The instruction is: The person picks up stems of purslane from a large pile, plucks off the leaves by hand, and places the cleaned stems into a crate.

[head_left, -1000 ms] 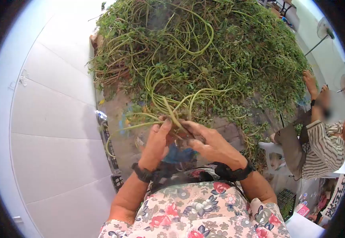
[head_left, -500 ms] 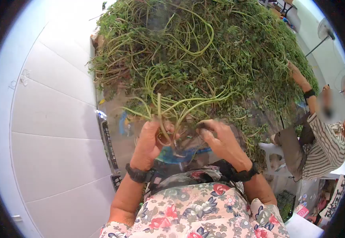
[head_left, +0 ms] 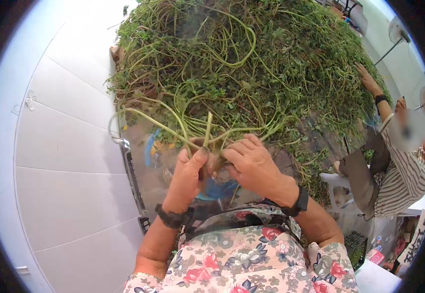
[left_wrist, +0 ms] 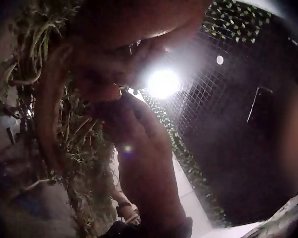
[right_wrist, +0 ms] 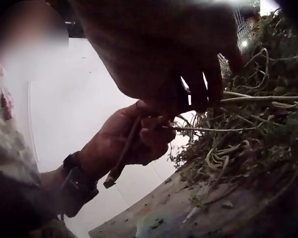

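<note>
In the head view, several long green stems [head_left: 207, 128] are pinched between the thumb and fingers of my left hand [head_left: 185, 176]. Close beside it, my right hand [head_left: 256, 166] has its fingers curled round stems that reach up and right toward the pile. In the right wrist view, a thick cut stem [right_wrist: 120, 161] crosses my left hand [right_wrist: 121, 136], while the dark right hand [right_wrist: 159, 54] covers part of the stems. The left wrist view is dim, with my right hand [left_wrist: 149, 158] meeting the left at the fingertips.
A large heap of leafy green stems [head_left: 290, 58] covers the table beyond the hands. White panels [head_left: 71, 195] stand at the left. Blue plastic [head_left: 217, 189] lies below my hands. At the right sits another person in a striped shirt [head_left: 403, 180], one arm reaching to the heap.
My right hand has moved left and now grips stems close to the left hand. The held stems on the left have swung up and outward. The other person's arm has shifted slightly.
</note>
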